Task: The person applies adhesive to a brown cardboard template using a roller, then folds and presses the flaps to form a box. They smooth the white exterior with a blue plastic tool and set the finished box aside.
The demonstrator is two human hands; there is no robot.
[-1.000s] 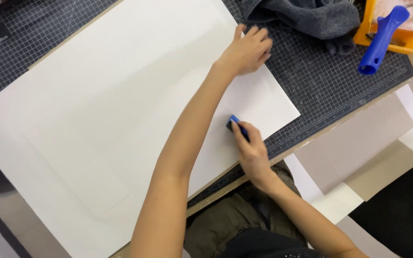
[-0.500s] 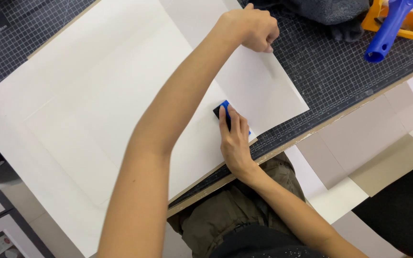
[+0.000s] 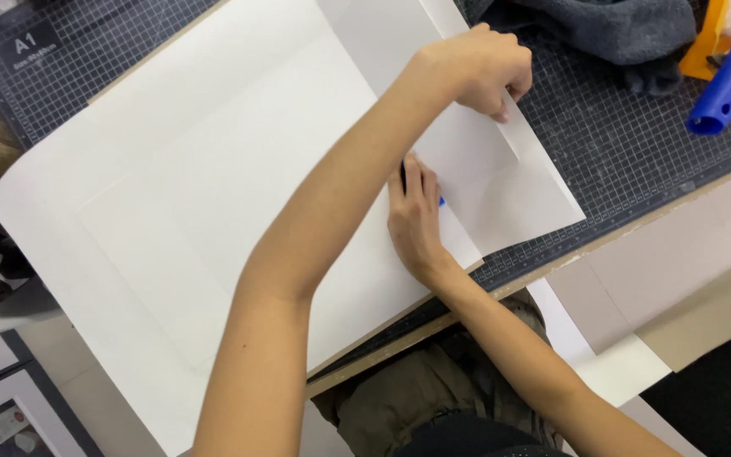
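Note:
A large white paper sheet lies on a dark gridded cutting mat. My left arm crosses over it, and my left hand pinches the paper's right flap, which is folded over along a crease. Just below, my right hand presses flat on the sheet near the fold, closed on a small blue tool. Only a sliver of that tool shows; my left forearm and right fingers hide the rest.
A grey cloth is bunched at the back right of the mat. Beside it an orange tray holds a blue-handled tool. The table's front edge runs diagonally. Picture frames stand on the floor lower left.
My right hand has slid the blue tool up and left along the paper, under my left forearm. The left hand has pulled the right flap further over the sheet.

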